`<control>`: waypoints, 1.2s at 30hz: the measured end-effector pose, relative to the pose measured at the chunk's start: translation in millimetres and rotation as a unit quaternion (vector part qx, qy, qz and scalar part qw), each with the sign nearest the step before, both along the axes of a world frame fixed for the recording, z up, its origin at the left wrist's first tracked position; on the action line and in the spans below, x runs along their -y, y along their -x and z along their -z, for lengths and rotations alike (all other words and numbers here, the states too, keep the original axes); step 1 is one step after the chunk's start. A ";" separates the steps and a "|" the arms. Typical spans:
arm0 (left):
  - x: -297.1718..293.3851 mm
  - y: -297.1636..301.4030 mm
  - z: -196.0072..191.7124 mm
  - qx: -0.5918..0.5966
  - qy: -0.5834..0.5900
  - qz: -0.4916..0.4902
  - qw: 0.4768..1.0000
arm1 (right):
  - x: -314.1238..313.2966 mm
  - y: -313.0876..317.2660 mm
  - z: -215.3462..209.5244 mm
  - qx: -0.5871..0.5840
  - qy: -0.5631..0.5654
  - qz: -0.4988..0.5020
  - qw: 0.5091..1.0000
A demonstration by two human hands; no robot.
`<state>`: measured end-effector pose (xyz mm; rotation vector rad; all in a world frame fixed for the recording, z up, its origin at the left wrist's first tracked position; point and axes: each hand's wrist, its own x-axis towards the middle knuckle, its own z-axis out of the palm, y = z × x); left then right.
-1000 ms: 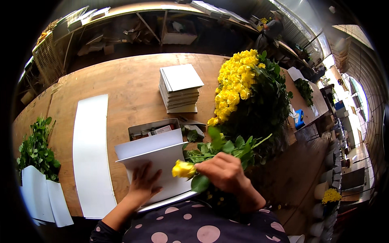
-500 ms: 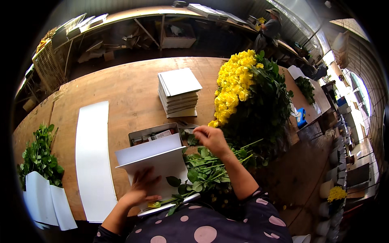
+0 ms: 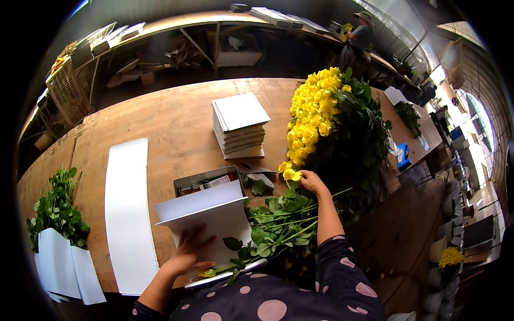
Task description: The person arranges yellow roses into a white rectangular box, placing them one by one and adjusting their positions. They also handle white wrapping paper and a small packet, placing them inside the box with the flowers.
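My left hand [image 3: 191, 250] lies with its fingers spread on a folded sheet of white card [image 3: 230, 219] near my body. Beneath that hand, a single rose [image 3: 208, 273] with a yellow-green head rests along the card's near edge, its stem running right. My right hand [image 3: 315, 182] pinches a yellow rose [image 3: 291, 174] by its head at the lower end of a big heap of yellow roses [image 3: 316, 101]. Leafy green stems [image 3: 273, 224] lie between my two hands; where the pinched rose's stem runs is hard to make out.
Beyond the card is an open box [image 3: 206, 178] of small items, with a grey tool [image 3: 261, 182] beside it. A stack of white cards [image 3: 241, 113] stands farther back. Leftward are a long white sheet [image 3: 128, 214] and a wrapped bunch [image 3: 59, 214]. A person [image 3: 357, 40] stands far right.
My right hand has moved right from beside the box to the rose heap and taken hold of a yellow rose. My left hand stays on the card. The view has shifted slightly.
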<state>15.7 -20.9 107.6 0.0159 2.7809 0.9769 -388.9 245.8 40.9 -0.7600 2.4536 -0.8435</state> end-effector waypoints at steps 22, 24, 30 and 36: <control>1.0 -6.3 4.0 -0.040 0.018 -0.004 0.999 | -62.3 -97.0 -154.1 0.091 0.360 0.034 0.928; -0.2 -3.5 12.7 -0.034 0.014 0.000 0.999 | -52.5 -104.9 -169.6 0.036 0.372 0.061 0.925; -1.7 -4.7 6.8 -0.016 0.004 -0.014 1.000 | -30.8 -112.8 -210.7 -0.052 0.455 0.102 0.883; -0.7 -3.9 8.8 -0.013 0.004 -0.006 1.000 | -1.1 -170.9 -241.8 -0.249 0.288 0.101 0.919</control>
